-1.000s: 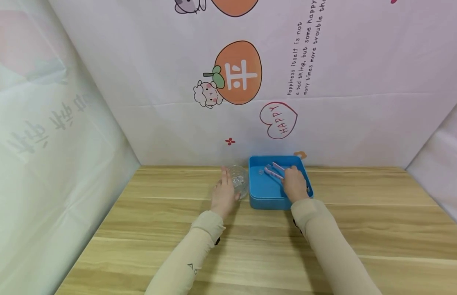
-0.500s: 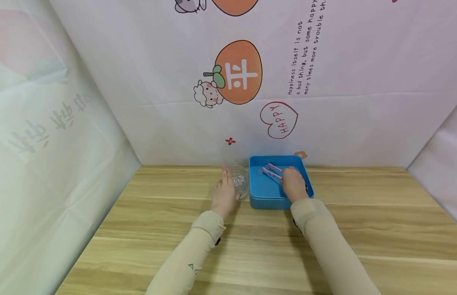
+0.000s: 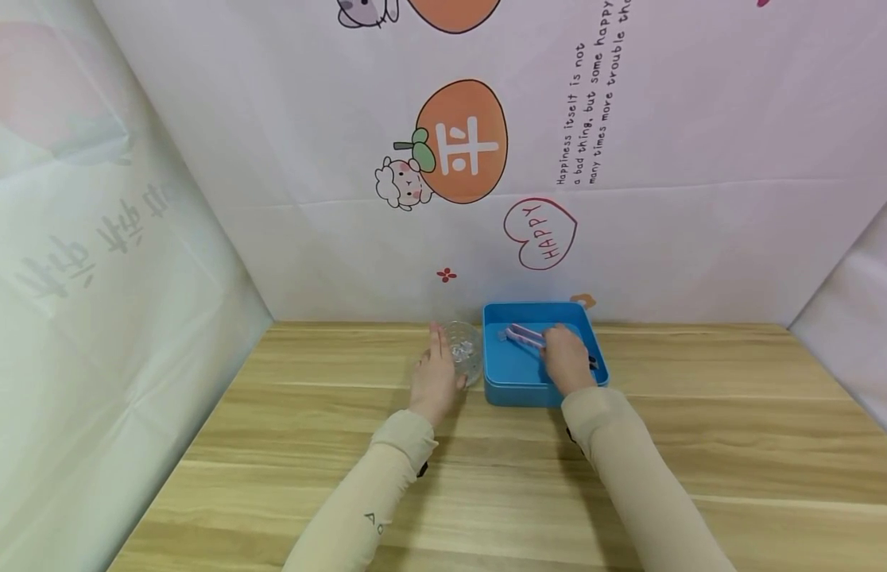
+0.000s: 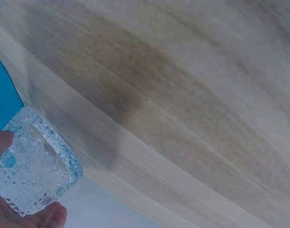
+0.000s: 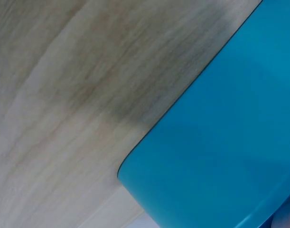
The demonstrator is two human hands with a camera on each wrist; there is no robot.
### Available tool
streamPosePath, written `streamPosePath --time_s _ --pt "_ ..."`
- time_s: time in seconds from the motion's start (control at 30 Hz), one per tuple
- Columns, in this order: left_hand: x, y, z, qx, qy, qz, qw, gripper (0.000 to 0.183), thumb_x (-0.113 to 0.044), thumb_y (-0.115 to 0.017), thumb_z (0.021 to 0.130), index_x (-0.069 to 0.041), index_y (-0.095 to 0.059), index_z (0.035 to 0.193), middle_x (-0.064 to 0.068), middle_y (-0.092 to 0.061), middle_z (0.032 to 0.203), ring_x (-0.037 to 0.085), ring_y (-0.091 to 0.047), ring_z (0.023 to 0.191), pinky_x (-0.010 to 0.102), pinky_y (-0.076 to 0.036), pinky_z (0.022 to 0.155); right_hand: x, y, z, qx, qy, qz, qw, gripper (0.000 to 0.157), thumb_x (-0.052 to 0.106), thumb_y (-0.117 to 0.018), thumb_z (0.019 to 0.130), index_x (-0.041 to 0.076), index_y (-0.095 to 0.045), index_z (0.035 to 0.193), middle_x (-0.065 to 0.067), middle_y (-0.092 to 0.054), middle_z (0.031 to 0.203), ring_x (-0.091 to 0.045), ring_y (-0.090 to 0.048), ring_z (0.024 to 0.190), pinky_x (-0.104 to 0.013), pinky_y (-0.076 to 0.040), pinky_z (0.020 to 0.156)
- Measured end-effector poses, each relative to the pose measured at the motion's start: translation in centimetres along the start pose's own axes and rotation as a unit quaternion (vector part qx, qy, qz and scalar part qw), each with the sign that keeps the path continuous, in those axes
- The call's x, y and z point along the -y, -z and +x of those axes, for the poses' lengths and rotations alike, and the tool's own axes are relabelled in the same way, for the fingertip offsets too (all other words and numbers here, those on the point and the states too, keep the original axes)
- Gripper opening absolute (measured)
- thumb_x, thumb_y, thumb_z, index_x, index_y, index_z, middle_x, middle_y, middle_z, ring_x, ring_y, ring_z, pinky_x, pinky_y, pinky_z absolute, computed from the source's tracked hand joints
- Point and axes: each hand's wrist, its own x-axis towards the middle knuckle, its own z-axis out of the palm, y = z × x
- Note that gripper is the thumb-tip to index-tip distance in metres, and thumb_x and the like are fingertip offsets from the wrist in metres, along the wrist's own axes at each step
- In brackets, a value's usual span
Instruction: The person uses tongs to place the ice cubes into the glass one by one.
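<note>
In the head view my left hand (image 3: 435,376) holds the side of a clear glass cup (image 3: 468,357). The left wrist view shows my thumb and fingers on opposite sides of this patterned glass (image 4: 38,166). Clear pieces show inside it. My right hand (image 3: 568,359) reaches into a blue box (image 3: 522,395) and grips pink tongs (image 3: 527,337). Close together, the tongs' tips point left, beside a small clear piece (image 3: 502,335); I cannot tell whether they pinch it. The right wrist view shows mostly the box's outer wall (image 5: 216,133).
Box and glass stand side by side on a wooden table (image 3: 486,492), near its back edge. A printed white cloth (image 3: 329,238) hangs right behind them. A small dark thing (image 3: 593,362) shows beside my right hand at the box's right side.
The tongs have shifted left in the box, and their spread tips have come together near the clear piece. My left hand stays in place on the glass.
</note>
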Motion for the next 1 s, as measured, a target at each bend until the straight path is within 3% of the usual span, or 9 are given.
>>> streamPosePath --time_s 0.23,0.67,1.0 --pt "-0.1 0.0 -0.1 -0.011 -0.006 0.004 0.9999 0.092 -0.037 -0.068 0.087 0.005 -0.015 0.151 0.017 -0.011 0.161 0.027 -0.059 0.116 0.037 -0.052 0.092 -0.1 0.0 -0.2 -0.02 0.014 0.002 1.0 0.032 0.008 -0.064 0.09 -0.01 -0.062 0.116 -0.027 -0.063 0.109 -0.037 -0.063 0.098 -0.05 -0.054 0.087" --pt "-0.1 0.0 -0.2 0.0 0.005 -0.013 0.9999 0.092 -0.036 -0.068 0.087 0.003 -0.014 0.151 0.016 -0.008 0.162 0.028 -0.056 0.12 0.039 -0.049 0.098 -0.7 0.6 -1.1 -0.046 0.038 0.007 0.998 0.028 0.004 -0.066 0.087 -0.011 -0.064 0.111 -0.026 -0.064 0.103 -0.037 -0.064 0.092 -0.048 -0.055 0.079" --pt "0.0 0.0 -0.2 -0.004 -0.001 -0.01 0.9999 0.092 -0.036 -0.068 0.087 0.003 -0.015 0.151 0.016 -0.01 0.161 0.027 -0.056 0.12 0.038 -0.05 0.097 -1.1 1.5 -1.4 -0.05 0.037 0.0 0.998 0.032 0.006 -0.066 0.087 -0.01 -0.063 0.115 -0.026 -0.063 0.104 -0.038 -0.063 0.094 -0.049 -0.054 0.084"
